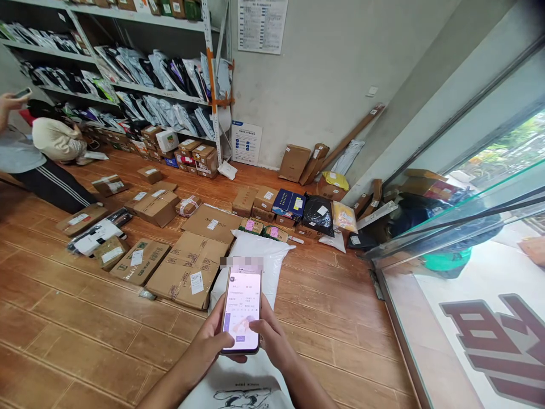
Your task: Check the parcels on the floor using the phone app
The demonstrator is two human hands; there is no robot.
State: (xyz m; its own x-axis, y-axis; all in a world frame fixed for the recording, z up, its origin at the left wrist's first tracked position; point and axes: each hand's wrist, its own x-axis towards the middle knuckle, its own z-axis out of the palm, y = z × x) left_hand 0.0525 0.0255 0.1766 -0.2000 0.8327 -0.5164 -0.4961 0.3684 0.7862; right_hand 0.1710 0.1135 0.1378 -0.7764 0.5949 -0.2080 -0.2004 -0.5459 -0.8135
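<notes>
A smartphone (pixel 242 301) with a lit, pale screen is held upright in front of my chest. My left hand (pixel 215 329) grips its left edge, the thumb lying over the lower left of the screen. Round the right edge is my right hand (pixel 272 332), with its thumb on the lower right of the screen. Small text and a purple button show on the display, but I cannot read them. Just beyond the phone a large white plastic parcel (pixel 259 250) lies on the floor, partly hidden by the phone and my hands.
Cardboard boxes (pixel 191 270) and a black bag parcel (pixel 318 215) cover the floor ahead. Shelves (pixel 166 94) packed with parcels stand at the back left. Two people are at the left, one standing (pixel 25 153), one crouched (pixel 57 136). A glass door (pixel 460 227) is on the right.
</notes>
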